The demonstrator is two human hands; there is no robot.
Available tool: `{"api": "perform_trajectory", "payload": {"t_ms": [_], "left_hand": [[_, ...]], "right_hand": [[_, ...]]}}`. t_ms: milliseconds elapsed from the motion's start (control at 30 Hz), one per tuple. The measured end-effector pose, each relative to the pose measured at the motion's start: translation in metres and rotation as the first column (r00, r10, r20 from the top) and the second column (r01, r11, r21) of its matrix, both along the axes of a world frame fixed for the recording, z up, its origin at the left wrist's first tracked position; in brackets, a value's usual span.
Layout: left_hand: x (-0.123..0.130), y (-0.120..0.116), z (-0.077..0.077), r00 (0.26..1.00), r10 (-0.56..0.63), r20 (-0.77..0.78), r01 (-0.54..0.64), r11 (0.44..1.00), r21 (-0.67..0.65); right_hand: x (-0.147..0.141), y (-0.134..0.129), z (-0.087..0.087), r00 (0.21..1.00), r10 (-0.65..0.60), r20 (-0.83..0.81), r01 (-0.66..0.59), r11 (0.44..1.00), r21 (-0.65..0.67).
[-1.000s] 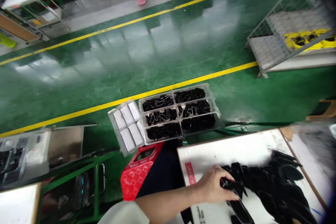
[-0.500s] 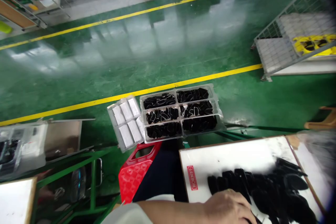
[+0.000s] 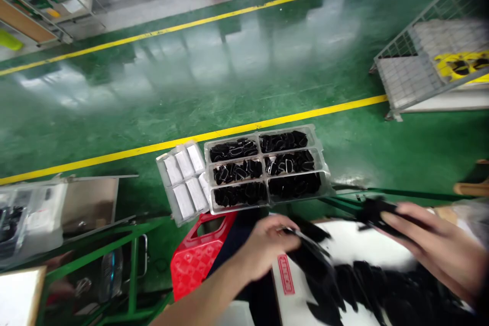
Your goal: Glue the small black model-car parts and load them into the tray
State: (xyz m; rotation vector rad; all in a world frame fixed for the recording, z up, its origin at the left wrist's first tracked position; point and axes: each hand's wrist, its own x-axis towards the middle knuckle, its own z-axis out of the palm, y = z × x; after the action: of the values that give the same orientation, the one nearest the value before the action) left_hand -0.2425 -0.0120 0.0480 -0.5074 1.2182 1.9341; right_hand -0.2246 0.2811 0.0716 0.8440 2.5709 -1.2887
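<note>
My left hand (image 3: 269, 244) is closed in a pinch on the end of a thin black plastic piece (image 3: 311, 257) over the left part of a white-topped table. Farther right, my right hand (image 3: 431, 239) is shut on another black piece (image 3: 376, 214), which is smeared by motion and held above the table's far edge. Beneath both hands a heap of flat, rounded black pieces (image 3: 397, 288) lies on the white tabletop (image 3: 294, 310). A red label (image 3: 286, 275) is stuck near the table's left edge.
Beyond the table stands a clear tray (image 3: 263, 168) with several compartments of black pieces. Left of it is a smaller tray (image 3: 165, 178) with white blocks. A red stool (image 3: 198, 260), a green frame (image 3: 134, 270) and a wire cart (image 3: 405, 71) are around.
My left hand has risen off the heap and moved left with a black piece. My right hand has come into view at the right, gripping another black piece.
</note>
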Motion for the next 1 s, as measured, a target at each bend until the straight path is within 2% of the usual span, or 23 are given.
{"api": "perform_trajectory", "payload": {"t_ms": [33,67,100,133,167,267,367,467,533,633,800,900,1000], "left_hand": [[-0.015,-0.019,-0.014,0.995,0.093,-0.036,-0.095,0.994,-0.056],[-0.029,-0.039,-0.031,0.985,0.164,-0.058,-0.17,0.977,-0.125],[-0.043,-0.058,-0.049,0.967,0.238,-0.095,-0.253,0.944,-0.21],[-0.055,-0.078,-0.068,0.953,0.276,-0.124,-0.299,0.919,-0.256],[-0.066,-0.096,-0.088,0.946,0.291,-0.144,-0.321,0.902,-0.288],[-0.09,-0.141,-0.144,0.93,0.308,-0.203,-0.364,0.85,-0.381],[-0.107,-0.17,-0.191,0.939,0.253,-0.232,-0.336,0.818,-0.467],[-0.122,-0.189,-0.226,0.96,0.142,-0.24,-0.258,0.78,-0.57],[-0.13,-0.198,-0.244,0.97,0.047,-0.238,-0.195,0.735,-0.65],[-0.135,-0.21,-0.262,0.967,-0.102,-0.235,-0.119,0.633,-0.765],[-0.127,-0.215,-0.275,0.938,-0.258,-0.232,-0.096,0.449,-0.888],[-0.12,-0.21,-0.28,0.925,-0.29,-0.245,-0.129,0.367,-0.921],[-0.117,-0.204,-0.282,0.911,-0.301,-0.281,-0.197,0.28,-0.94]], "right_hand": [[-0.026,-0.015,-0.01,0.997,-0.063,0.041,0.072,0.952,-0.298],[-0.052,-0.033,-0.02,0.993,-0.089,0.074,0.115,0.837,-0.535],[-0.077,-0.052,-0.033,0.99,-0.097,0.103,0.141,0.746,-0.651],[-0.1,-0.071,-0.047,0.988,-0.054,0.142,0.14,0.684,-0.715],[-0.12,-0.09,-0.062,0.987,-0.014,0.161,0.131,0.652,-0.747],[-0.161,-0.142,-0.118,0.976,0.062,0.21,0.116,0.666,-0.737],[-0.179,-0.183,-0.179,0.961,0.098,0.258,0.11,0.723,-0.682],[-0.186,-0.212,-0.231,0.948,0.125,0.292,0.088,0.781,-0.619],[-0.189,-0.224,-0.256,0.945,0.132,0.3,0.067,0.818,-0.572],[-0.191,-0.228,-0.276,0.949,0.123,0.291,0.031,0.88,-0.473],[-0.191,-0.212,-0.276,0.952,0.162,0.261,-0.066,0.937,-0.342],[-0.187,-0.209,-0.274,0.933,0.233,0.276,-0.122,0.923,-0.365],[-0.174,-0.221,-0.274,0.88,0.37,0.298,-0.211,0.867,-0.452]]}}
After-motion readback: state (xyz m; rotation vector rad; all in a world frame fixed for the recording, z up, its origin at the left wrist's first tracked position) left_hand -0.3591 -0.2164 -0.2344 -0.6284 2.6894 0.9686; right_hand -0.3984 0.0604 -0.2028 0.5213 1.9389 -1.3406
